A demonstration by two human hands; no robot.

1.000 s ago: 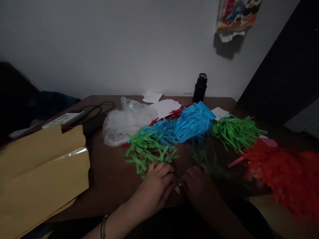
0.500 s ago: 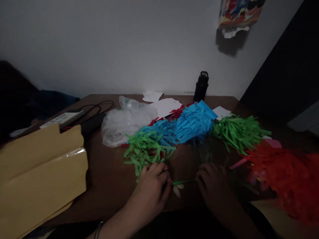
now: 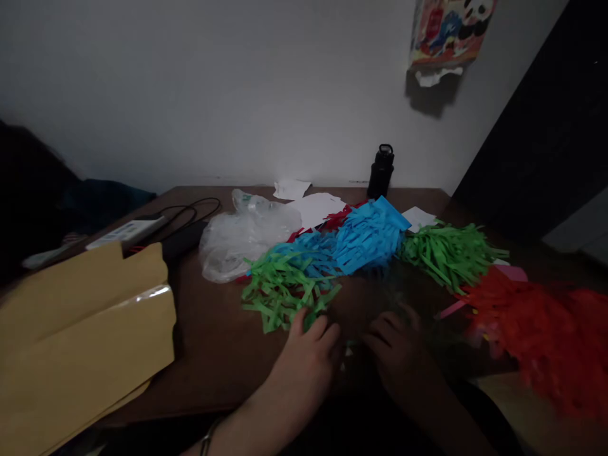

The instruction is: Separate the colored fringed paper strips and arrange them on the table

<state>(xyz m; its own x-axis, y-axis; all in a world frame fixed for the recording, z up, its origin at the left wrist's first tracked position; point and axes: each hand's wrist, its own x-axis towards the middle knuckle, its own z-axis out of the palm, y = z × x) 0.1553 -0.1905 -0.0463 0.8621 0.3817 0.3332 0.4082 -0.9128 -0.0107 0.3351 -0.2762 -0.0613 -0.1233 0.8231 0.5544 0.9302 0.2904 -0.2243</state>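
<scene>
My left hand (image 3: 316, 342) is low over the front of the table, its thumb side turned inward and fingers curled, one finger lifted beside the loose green fringed paper (image 3: 280, 291). Opposite it, my right hand (image 3: 392, 335) is in deep shadow with bent fingers. Between the two hands a short bit of a thin green strip (image 3: 351, 344) shows, and its ends run in under the fingers. Small pale scraps (image 3: 348, 352) lie just below the strip. Blue fringed paper (image 3: 370, 234) rests beyond the hands.
A clear plastic bag (image 3: 247, 234), white paper (image 3: 316, 209) and a black bottle (image 3: 380, 171) stand farther back. On the left are brown envelopes (image 3: 85, 335) and a power strip (image 3: 126, 231). Green (image 3: 451, 253) and red fringed paper (image 3: 546, 335) spread across the right.
Both hands have come closer together, so less of the green strip shows between them. A left finger has lifted. The view has shifted slightly.
</scene>
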